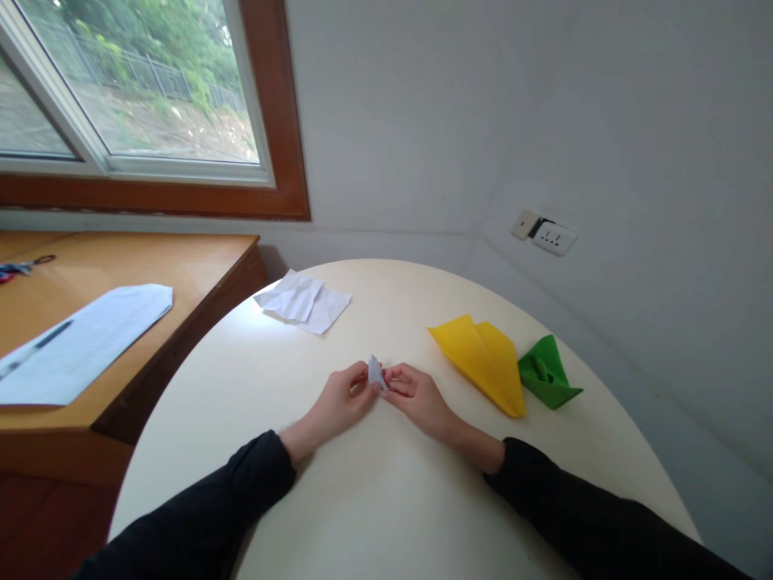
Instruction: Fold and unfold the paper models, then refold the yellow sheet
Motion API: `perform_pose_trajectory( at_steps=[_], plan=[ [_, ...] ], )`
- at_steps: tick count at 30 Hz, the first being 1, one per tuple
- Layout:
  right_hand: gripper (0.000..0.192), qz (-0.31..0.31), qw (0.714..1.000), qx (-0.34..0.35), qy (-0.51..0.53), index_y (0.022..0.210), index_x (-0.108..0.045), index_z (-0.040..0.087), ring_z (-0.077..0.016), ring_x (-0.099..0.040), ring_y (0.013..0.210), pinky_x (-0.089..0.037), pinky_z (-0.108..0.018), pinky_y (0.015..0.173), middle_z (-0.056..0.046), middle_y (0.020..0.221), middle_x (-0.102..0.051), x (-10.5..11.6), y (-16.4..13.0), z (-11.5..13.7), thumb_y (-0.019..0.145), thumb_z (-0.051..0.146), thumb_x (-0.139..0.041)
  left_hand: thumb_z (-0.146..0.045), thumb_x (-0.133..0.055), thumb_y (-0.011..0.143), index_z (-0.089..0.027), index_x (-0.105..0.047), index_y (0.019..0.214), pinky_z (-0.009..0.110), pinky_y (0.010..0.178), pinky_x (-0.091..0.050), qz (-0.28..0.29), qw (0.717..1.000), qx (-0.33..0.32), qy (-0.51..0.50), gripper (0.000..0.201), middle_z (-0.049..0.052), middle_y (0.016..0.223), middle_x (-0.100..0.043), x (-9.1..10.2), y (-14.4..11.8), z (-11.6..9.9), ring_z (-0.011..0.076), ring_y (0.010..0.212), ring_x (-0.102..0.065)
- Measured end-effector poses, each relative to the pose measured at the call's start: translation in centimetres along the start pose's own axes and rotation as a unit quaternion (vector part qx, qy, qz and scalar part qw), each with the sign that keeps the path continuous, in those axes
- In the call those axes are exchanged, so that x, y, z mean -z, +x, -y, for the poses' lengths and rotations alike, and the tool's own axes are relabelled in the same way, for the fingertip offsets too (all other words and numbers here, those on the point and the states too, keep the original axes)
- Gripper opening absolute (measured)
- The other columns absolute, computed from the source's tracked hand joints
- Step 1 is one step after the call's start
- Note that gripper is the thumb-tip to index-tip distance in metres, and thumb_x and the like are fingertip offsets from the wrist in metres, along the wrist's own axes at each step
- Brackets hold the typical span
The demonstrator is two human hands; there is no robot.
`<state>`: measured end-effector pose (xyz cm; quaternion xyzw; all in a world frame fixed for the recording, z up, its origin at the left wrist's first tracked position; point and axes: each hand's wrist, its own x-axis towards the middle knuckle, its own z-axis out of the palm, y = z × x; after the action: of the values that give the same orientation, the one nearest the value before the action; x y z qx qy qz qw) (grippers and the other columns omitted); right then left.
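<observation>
- The round, pale surface (374, 515) lies beneath the small folded white paper (375, 372); a wooden surface (199, 262) and framed window (169, 89) are left of that paper, a wall socket (554, 238) beyond it, rightward.
- Creased white sheets (331, 306) lie beyond it, leftward; yellow (477, 358) and green folded pieces (551, 393) sit to its right.
- Left grip (369, 383) and right grip (387, 383) are clamped on the peaked paper; fingers hide its base, perhaps pleated.
</observation>
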<state>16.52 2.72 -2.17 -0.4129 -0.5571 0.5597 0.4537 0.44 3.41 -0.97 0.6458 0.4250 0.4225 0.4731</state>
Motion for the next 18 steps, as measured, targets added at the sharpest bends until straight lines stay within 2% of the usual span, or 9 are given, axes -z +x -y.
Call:
perform_pose_trajectory(
  at_steps=[4,10,14,18],
  plan=[
    [0.03,-0.008,1.0,0.024,-0.009,0.077,-0.053,0.021,-0.0201,-0.066,0.093,-0.051,-0.038,0.09,-0.003,0.093,-0.068,-0.3,-0.3,-0.4,0.066,0.041,-0.072,-0.031,-0.061,0.073,-0.02,-0.064,0.076,0.025,0.07,-0.046,0.012,0.998,-0.028,0.055,0.012,0.002,0.071,-0.066,0.2,-0.3,-0.4,0.0175,0.074,-0.059],
    [0.024,-0.015,0.997,0.054,-0.056,0.074,-0.054,0.022,-0.0206,-0.067,0.09,-0.052,-0.039,0.09,-0.002,0.09,-0.069,-0.4,-0.8,0.2,0.068,0.038,-0.071,-0.029,-0.06,0.072,-0.02,-0.065,0.079,0.025,0.068,-0.046,-0.007,0.998,-0.01,0.057,0.013,0.002,0.074,-0.067,0.0,-0.5,-0.3,0.0177,0.073,-0.059],
    [0.018,-0.021,0.993,0.065,-0.094,0.074,-0.055,0.022,-0.0202,-0.067,0.088,-0.051,-0.039,0.09,-0.002,0.091,-0.068,-0.4,-1.2,0.3,0.071,0.034,-0.068,-0.025,-0.055,0.076,-0.02,-0.066,0.085,0.026,0.071,-0.045,0.011,0.996,-0.05,0.071,0.015,0.004,0.082,-0.067,0.0,-0.5,0.0,0.0176,0.076,-0.059],
    [0.012,-0.041,0.985,0.093,-0.14,0.076,-0.058,0.022,-0.0186,-0.065,0.085,-0.053,-0.035,0.086,-0.002,0.088,-0.066,-0.3,-1.3,0.1,0.071,0.03,-0.067,-0.021,-0.053,0.077,-0.02,-0.064,0.08,0.025,0.07,-0.044,0.004,0.992,-0.086,0.097,0.012,0.003,0.08,-0.066,0.2,-0.5,-0.2,0.0166,0.074,-0.059]
  ],
)
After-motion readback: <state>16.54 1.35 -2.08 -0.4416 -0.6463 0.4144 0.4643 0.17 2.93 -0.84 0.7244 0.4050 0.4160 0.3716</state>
